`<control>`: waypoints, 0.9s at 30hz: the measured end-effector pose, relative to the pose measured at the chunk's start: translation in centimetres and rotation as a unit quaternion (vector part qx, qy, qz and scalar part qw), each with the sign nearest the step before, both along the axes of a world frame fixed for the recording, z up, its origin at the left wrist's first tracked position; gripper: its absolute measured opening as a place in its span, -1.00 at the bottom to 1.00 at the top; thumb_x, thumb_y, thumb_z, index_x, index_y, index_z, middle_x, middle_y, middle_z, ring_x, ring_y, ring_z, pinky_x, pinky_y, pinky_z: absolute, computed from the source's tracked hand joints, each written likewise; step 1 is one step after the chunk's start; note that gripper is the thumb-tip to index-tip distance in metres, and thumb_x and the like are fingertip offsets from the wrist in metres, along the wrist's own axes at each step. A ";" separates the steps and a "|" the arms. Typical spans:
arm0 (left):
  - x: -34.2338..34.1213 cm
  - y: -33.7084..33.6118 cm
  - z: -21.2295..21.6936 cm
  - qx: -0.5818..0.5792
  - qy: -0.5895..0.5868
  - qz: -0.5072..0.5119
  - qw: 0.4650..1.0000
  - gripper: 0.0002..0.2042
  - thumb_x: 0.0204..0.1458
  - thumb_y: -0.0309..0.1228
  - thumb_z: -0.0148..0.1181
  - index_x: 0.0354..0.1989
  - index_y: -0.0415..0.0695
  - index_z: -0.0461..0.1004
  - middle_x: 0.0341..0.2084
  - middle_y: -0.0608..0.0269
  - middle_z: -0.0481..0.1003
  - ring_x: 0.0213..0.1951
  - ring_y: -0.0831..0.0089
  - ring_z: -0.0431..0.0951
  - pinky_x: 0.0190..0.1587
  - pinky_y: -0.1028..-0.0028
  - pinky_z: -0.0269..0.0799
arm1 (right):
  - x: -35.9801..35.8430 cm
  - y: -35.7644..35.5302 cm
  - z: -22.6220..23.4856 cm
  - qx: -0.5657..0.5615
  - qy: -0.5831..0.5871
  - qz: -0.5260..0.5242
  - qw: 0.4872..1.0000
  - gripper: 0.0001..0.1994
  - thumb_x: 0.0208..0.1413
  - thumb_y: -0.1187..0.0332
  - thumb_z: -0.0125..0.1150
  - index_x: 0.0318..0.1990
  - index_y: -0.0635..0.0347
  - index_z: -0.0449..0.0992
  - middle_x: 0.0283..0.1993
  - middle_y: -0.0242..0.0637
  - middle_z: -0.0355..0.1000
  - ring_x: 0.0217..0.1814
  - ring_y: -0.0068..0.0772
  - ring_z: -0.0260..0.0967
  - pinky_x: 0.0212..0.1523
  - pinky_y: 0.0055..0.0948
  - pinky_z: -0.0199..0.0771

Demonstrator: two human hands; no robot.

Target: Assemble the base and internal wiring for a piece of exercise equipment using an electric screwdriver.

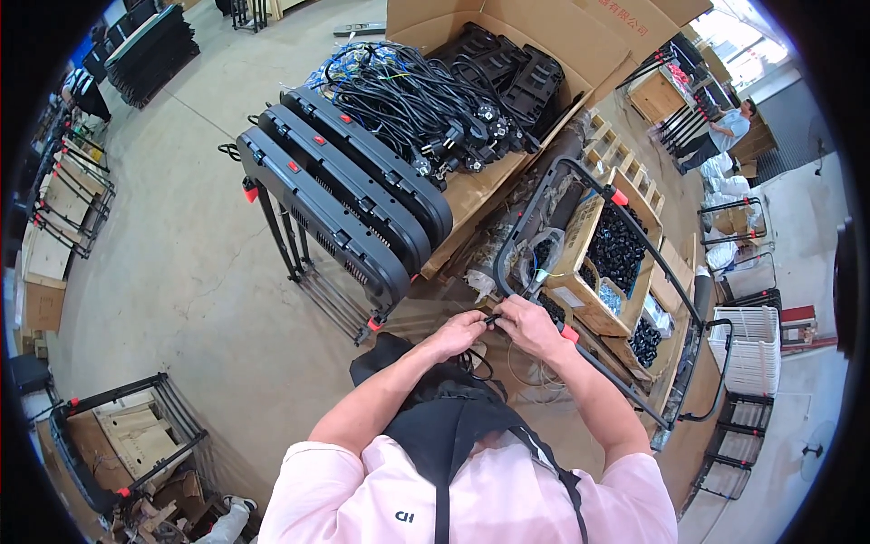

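Observation:
My left hand (460,334) and my right hand (533,326) meet in front of my chest, both with closed fingers. Between their fingertips is a small black piece (492,319), perhaps a cable end; its exact kind is too small to make out. Thin cable loops (480,365) hang just below the hands. A black tubular frame (659,257) with red clips stands at the right, and its bent lower corner comes close to my right hand. Ahead and to the left, three long black motor housings (322,218) with red switches rest side by side on tubular legs.
A big cardboard box (507,186) holds black power cords (408,100) and black plastic covers (526,77). Wooden bins (580,258) with small black parts stand at the right. More frames (136,426) stand around the floor. A person (728,131) is at the far right.

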State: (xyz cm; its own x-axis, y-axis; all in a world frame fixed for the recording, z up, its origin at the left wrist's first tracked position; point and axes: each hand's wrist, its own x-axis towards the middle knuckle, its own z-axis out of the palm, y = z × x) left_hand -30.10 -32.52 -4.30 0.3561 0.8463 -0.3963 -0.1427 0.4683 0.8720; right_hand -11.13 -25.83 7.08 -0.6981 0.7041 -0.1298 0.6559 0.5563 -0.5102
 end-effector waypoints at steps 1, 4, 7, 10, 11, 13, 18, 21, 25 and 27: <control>-0.3 0.0 0.4 -0.005 -0.014 -0.012 1.000 -0.79 0.41 -0.32 0.05 -0.04 -0.14 0.57 -0.40 0.46 0.42 -0.35 0.62 0.34 -0.24 0.48 0.33 | 0.0 0.0 -0.1 0.013 0.021 0.012 1.000 -0.81 0.17 0.42 0.35 -0.08 0.25 0.59 -0.19 -0.09 0.53 -0.11 0.03 0.58 -0.10 -0.13 0.60; -0.7 0.4 0.9 -0.009 -0.017 -0.023 1.000 -0.80 0.40 -0.33 0.07 -0.04 -0.14 0.58 -0.40 0.50 0.43 -0.35 0.65 0.35 -0.24 0.51 0.33 | 0.0 0.0 -0.1 0.032 0.058 0.030 0.997 -0.80 0.16 0.47 0.36 -0.07 0.24 0.61 -0.19 -0.12 0.53 -0.13 -0.01 0.58 -0.11 -0.18 0.61; -0.8 0.5 0.9 0.019 0.027 -0.017 0.999 -0.79 0.39 -0.33 0.08 -0.07 -0.19 0.59 -0.37 0.47 0.48 -0.32 0.63 0.39 -0.21 0.49 0.36 | -0.1 0.1 -0.2 0.039 0.081 0.041 0.995 -0.80 0.16 0.51 0.35 -0.06 0.24 0.63 -0.20 -0.14 0.53 -0.14 -0.02 0.57 -0.10 -0.19 0.61; -1.0 0.7 1.1 0.052 0.070 -0.013 0.996 -0.77 0.39 -0.33 0.09 -0.10 -0.23 0.59 -0.34 0.44 0.53 -0.29 0.62 0.42 -0.18 0.47 0.38 | 0.0 0.4 -0.1 0.049 0.081 0.050 0.994 -0.81 0.15 0.52 0.35 -0.08 0.24 0.66 -0.20 -0.17 0.52 -0.15 -0.04 0.57 -0.11 -0.21 0.61; -1.1 0.8 1.2 0.060 0.082 -0.014 0.995 -0.77 0.38 -0.34 0.09 -0.11 -0.25 0.60 -0.32 0.43 0.54 -0.27 0.62 0.42 -0.16 0.46 0.39 | 0.0 0.6 0.0 0.057 0.075 0.058 0.994 -0.82 0.15 0.52 0.35 -0.09 0.24 0.67 -0.21 -0.18 0.52 -0.14 -0.06 0.57 -0.11 -0.22 0.61; -1.1 0.8 1.3 0.054 0.087 -0.018 0.995 -0.77 0.38 -0.34 0.09 -0.10 -0.25 0.60 -0.33 0.43 0.54 -0.27 0.61 0.41 -0.16 0.46 0.39 | -0.2 0.9 0.2 0.051 0.070 0.076 0.993 -0.81 0.14 0.51 0.33 -0.09 0.24 0.66 -0.21 -0.18 0.51 -0.13 -0.05 0.56 -0.10 -0.20 0.61; -1.1 0.8 1.5 0.027 0.086 -0.022 0.996 -0.76 0.38 -0.34 0.09 -0.07 -0.24 0.61 -0.34 0.44 0.53 -0.27 0.62 0.41 -0.15 0.46 0.40 | -0.7 1.5 0.0 0.032 0.054 0.102 0.993 -0.83 0.14 0.49 0.30 -0.12 0.24 0.64 -0.19 -0.17 0.49 -0.09 -0.04 0.55 -0.08 -0.17 0.61; -1.2 0.8 2.3 0.018 0.086 -0.022 0.996 -0.76 0.38 -0.34 0.08 -0.08 -0.26 0.60 -0.34 0.40 0.55 -0.26 0.60 0.43 -0.15 0.44 0.41 | -0.6 1.7 -0.4 0.046 0.037 0.121 0.991 -0.86 0.16 0.47 0.27 -0.13 0.24 0.59 -0.16 -0.14 0.47 -0.05 -0.02 0.54 -0.06 -0.14 0.60; -1.4 0.9 3.0 0.041 0.126 -0.020 0.991 -0.73 0.37 -0.32 0.08 -0.05 -0.28 0.60 -0.31 0.29 0.60 -0.24 0.52 0.48 -0.12 0.38 0.43 | -0.9 1.5 -0.6 0.062 0.003 0.131 0.989 -0.89 0.19 0.46 0.23 -0.18 0.26 0.49 -0.15 -0.08 0.43 -0.06 0.04 0.53 -0.08 -0.09 0.57; -1.5 1.0 3.0 0.048 0.146 -0.025 0.988 -0.72 0.36 -0.32 0.07 -0.04 -0.28 0.60 -0.30 0.25 0.62 -0.24 0.49 0.49 -0.11 0.35 0.44 | -0.8 1.5 -0.9 0.076 -0.003 0.139 0.987 -0.90 0.20 0.46 0.22 -0.19 0.26 0.47 -0.16 -0.06 0.41 -0.07 0.06 0.52 -0.10 -0.08 0.57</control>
State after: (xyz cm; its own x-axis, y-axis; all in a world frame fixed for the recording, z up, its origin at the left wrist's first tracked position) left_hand -31.55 -31.57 -1.29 0.2802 0.8697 -0.4064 0.1428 0.3809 0.9135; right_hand -11.94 -24.35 6.13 -0.8663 0.4977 -0.0430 0.4708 0.7846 -0.4033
